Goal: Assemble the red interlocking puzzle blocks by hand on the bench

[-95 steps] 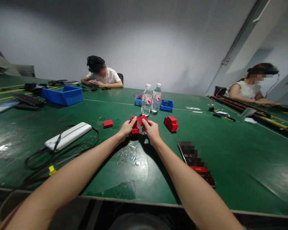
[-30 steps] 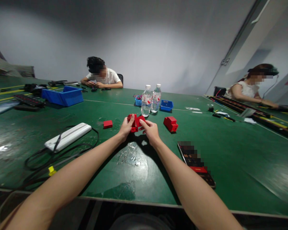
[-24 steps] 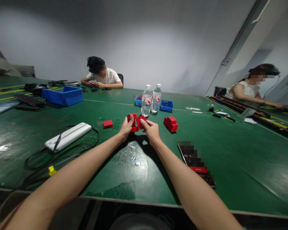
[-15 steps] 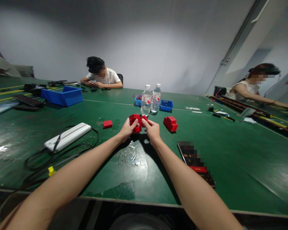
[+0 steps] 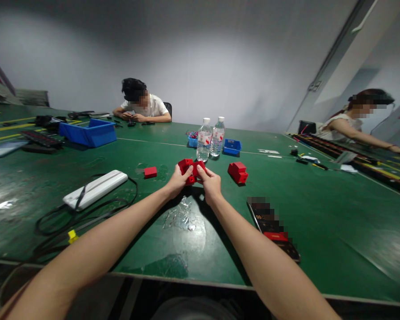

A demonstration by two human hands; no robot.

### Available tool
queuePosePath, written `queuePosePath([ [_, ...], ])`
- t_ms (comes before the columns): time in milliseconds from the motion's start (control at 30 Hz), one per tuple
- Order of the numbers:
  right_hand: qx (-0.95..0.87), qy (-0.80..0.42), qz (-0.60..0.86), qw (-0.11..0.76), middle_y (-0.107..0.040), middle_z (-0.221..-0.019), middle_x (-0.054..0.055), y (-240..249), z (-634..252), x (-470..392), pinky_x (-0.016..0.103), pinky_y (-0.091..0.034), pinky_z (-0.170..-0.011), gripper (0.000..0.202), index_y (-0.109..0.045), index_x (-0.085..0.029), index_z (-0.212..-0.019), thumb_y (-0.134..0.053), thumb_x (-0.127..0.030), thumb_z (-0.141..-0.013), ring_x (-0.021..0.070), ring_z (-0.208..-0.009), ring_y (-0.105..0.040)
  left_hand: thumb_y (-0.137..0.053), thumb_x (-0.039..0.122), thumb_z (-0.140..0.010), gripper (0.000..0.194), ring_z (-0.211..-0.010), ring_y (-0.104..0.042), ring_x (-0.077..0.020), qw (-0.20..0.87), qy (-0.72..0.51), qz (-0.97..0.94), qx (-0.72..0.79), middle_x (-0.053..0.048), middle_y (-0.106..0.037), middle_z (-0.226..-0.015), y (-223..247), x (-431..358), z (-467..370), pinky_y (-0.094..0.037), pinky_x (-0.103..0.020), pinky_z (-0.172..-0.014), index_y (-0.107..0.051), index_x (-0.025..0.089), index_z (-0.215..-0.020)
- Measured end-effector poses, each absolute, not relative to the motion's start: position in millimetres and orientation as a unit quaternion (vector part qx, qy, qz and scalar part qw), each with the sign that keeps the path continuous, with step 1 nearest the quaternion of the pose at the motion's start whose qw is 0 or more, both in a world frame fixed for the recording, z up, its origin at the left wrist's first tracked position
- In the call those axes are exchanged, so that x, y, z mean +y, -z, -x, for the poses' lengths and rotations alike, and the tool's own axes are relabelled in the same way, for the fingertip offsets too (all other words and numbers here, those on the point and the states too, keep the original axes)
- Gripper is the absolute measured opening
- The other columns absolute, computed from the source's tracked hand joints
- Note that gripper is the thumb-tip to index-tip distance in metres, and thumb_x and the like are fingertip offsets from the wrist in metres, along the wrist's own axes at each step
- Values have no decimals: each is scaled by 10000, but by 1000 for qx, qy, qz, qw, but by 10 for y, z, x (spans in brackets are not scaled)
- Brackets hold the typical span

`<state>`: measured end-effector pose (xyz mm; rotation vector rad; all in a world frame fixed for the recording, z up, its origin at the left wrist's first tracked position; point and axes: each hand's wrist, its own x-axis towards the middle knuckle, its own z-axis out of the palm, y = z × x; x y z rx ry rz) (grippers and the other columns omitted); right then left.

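Red on red: holds a block (image 5: pixel 186 163) in left hand (image 5: pixel 175 183) and a flat piece (image 5: pixel 195 168) in right hand (image 5: pixel 211 183), and may drop either onto desk (image 5: pixel 323 222) if pinched loosely.

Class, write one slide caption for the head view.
Left hand holding a red block, right hand a red piece, over a green table.

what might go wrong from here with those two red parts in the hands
The red piece pinched in the right hand could slip or meet the left hand's red block at a bad angle.
A forward jerk might knock the nearer bottle, upright just beyond the hands.
The loosely looped black cable beside the left forearm could snag that arm.
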<state>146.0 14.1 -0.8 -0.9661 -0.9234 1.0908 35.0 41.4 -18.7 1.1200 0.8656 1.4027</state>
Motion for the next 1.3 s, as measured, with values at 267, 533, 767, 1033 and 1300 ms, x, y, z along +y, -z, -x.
queuePosePath([
  [267, -407, -476, 436, 647, -717, -746, 46, -2, -1439, 141, 224, -470, -551, 467, -735, -116, -965, -701, -458, -649, 118, -600, -594, -695, 407, -744, 478, -905, -615, -162, 522, -621, -475, 340, -83, -613, -1087, 205, 425, -373, -514, -306, -801, -468, 182, -1099],
  [533, -363, -490, 402, 683, -731, -826, 62, 35, -1397, 162, 280, -545, -642, 477, -718, -117, -1004, -711, -437, -651, 159, -688, -650, -716, 372, -733, 463, -827, -624, -148, 553, -626, -435, 337, -72, -626, -1032, 150, 393, -393, -526, -300, -756, -490, 171, -1084],
  [767, -386, -464, 395, 693, -734, -873, 62, 57, -1388, 164, 284, -550, -700, 461, -723, -119, -992, -695, -448, -670, 165, -737, -659, -707, 370, -743, 445, -921, -614, -163, 508, -659, -442, 335, -78, -614, -1061, 169, 347, -455, -499, -320, -851, -458, 180, -1059],
  [1033, -445, -399, 403, 693, -735, -890, 43, 85, -1401, 168, 297, -531, -746, 427, -735, -149, -984, -669, -464, -703, 172, -765, -646, -672, 392, -766, 428, -935, -603, -172, 468, -674, -444, 360, -87, -601, -1071, 150, 310, -487, -490, -328, -863, -432, 188, -1055],
  [1300, -496, -368, 434, 656, -677, -689, 18, 69, -1433, 166, 245, -467, -599, 436, -735, -126, -886, -623, -516, -728, 130, -605, -555, -681, 433, -744, 460, -915, -601, -182, 428, -687, -459, 365, -85, -598, -1037, 166, 339, -467, -484, -349, -864, -433, 187, -1043],
])
